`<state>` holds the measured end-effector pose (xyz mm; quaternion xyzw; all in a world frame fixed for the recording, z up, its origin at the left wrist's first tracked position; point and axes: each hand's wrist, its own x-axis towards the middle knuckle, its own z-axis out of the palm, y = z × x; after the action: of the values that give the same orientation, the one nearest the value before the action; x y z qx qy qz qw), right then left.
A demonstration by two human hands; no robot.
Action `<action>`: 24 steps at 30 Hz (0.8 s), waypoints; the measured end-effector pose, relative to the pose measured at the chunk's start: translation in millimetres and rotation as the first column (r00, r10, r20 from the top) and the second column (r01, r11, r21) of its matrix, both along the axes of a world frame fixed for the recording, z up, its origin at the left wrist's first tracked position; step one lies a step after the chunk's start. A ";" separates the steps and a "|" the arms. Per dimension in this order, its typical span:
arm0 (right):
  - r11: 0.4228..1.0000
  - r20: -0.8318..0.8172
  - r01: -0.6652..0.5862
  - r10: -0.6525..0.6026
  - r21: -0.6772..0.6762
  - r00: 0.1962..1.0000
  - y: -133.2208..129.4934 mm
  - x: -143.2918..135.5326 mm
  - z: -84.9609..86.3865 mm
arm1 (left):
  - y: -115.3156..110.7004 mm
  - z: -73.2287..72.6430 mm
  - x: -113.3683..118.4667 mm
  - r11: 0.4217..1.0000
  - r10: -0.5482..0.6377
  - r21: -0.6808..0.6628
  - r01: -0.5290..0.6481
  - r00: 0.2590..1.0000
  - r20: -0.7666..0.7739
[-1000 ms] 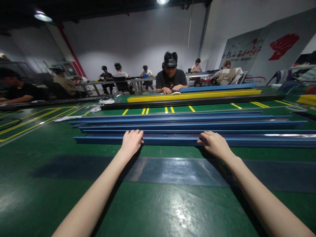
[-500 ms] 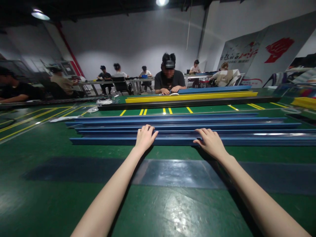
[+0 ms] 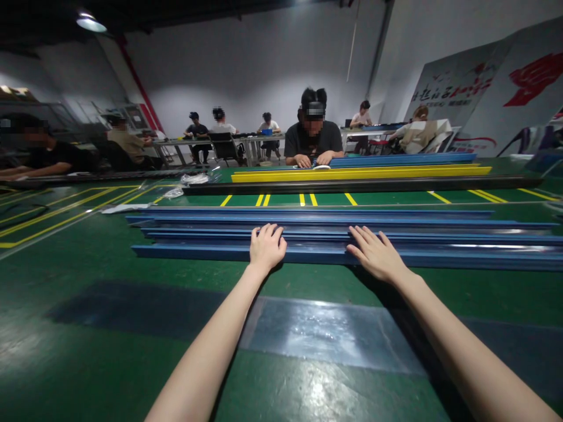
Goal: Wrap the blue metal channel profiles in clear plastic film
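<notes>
Several long blue channel strips lie side by side across the green table in front of me. On the nearest strips rests my left hand, its fingers reaching forward over the raised edges and slightly bent. To its right, my right hand lies across the same strips with fingers stretched out and thumb apart. Neither hand is wrapped around a strip. The undersides of both hands are hidden. A flat, clear, shiny sheet lies on the table below my forearms.
Beyond the blue strips lie a black strip, yellow strips and another blue strip. Crumpled clear plastic sits at the back left. A co-worker sits across the table. Yellow lines mark the green surface.
The camera view has shifted. The nearest blue strips now sit closer to the ones behind them. My right fingers have straightened, and my left thumb has drawn nearer to its fingers.
</notes>
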<state>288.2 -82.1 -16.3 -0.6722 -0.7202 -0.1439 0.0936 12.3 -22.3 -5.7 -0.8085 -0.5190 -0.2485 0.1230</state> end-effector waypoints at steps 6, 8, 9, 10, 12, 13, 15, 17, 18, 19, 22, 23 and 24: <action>0.998 0.022 -0.058 0.057 0.035 0.998 10.2 -0.2 5.7 | 8.7 -0.4 0.8 1.000 -0.007 -0.015 0.007 1.000 -0.014; 0.995 0.034 -0.079 0.078 0.052 0.996 14.0 -1.8 9.9 | 10.1 -0.3 0.9 0.999 -0.005 -0.036 0.004 1.000 -0.027; 0.995 0.038 -0.078 0.076 0.054 0.996 16.1 -2.2 12.0 | 10.6 -0.3 1.0 0.999 -0.003 -0.042 0.001 0.999 -0.035; 0.996 0.041 -0.074 0.072 0.055 0.997 18.3 -2.3 13.9 | 11.1 -0.2 1.1 0.999 0.000 -0.045 -0.002 0.999 -0.041; 0.996 0.043 -0.072 0.069 0.051 0.997 22.8 -1.3 16.7 | 12.4 -0.2 1.2 0.999 0.007 -0.047 -0.009 0.999 -0.049; 0.996 0.043 -0.077 0.075 0.044 0.996 25.0 -0.5 17.6 | 13.3 -0.2 1.2 0.999 0.009 -0.048 -0.011 0.999 -0.052; 0.996 0.045 -0.088 0.086 0.026 0.995 28.9 1.1 18.8 | 16.0 -0.2 1.1 0.999 0.011 -0.053 -0.014 0.998 -0.056; 0.996 0.054 -0.091 0.090 0.012 0.994 32.1 1.4 19.7 | 19.8 0.1 0.8 0.998 0.014 -0.053 -0.017 0.998 -0.063; 0.996 0.057 -0.089 0.088 0.010 0.994 33.5 0.9 20.1 | 22.0 0.3 0.7 0.998 0.020 -0.052 -0.023 0.997 -0.069; 0.996 0.058 -0.086 0.085 0.010 0.995 34.8 0.1 20.6 | 24.2 0.6 0.5 0.998 0.027 -0.052 -0.031 0.997 -0.076; 0.997 0.051 -0.070 0.069 0.015 0.996 38.5 -3.2 21.8 | 30.2 2.2 -0.4 0.998 0.041 -0.053 -0.046 0.994 -0.104; 0.998 0.048 -0.067 0.066 0.017 0.997 39.8 -4.1 21.9 | 31.8 2.9 -0.7 0.997 0.041 -0.056 -0.048 0.993 -0.115; 0.998 0.044 -0.066 0.066 0.020 0.997 41.1 -4.7 21.8 | 33.2 3.6 -1.1 0.997 0.040 -0.059 -0.048 0.991 -0.125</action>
<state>283.5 -41.0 5.5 -0.6437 -0.7423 -0.1627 0.0898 11.2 11.0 -2.1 -0.8141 -0.5356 -0.1790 0.1350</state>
